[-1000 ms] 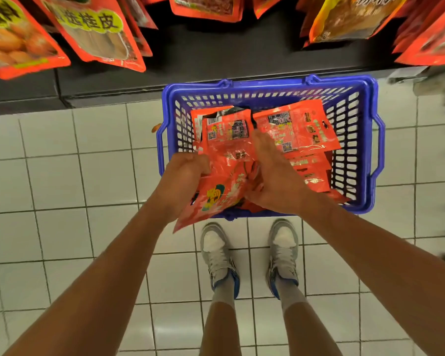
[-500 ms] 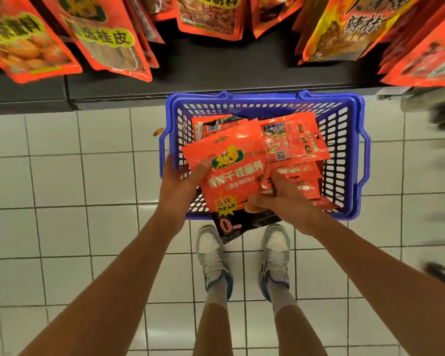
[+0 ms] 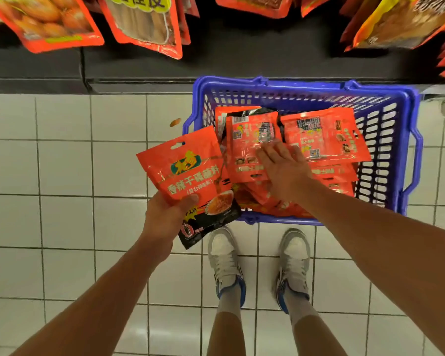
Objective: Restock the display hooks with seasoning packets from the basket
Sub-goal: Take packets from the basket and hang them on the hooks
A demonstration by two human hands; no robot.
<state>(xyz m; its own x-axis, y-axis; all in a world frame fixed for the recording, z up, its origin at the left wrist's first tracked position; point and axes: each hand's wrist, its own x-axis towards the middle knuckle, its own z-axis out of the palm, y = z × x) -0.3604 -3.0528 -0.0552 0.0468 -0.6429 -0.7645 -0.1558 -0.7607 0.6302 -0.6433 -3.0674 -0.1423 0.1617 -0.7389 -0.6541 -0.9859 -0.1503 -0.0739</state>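
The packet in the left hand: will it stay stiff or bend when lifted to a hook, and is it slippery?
The packet probably flexes a little: the left hand grips only its lower edge, yet it stands up nearly flat. Its glossy film suggests some slipperiness. It looks light, being held by one edge.

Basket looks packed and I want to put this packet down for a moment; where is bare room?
Bare tile floor lies left of the blue basket, below the dark shelf base. More lies right of the shoes. The basket is crowded with packets.
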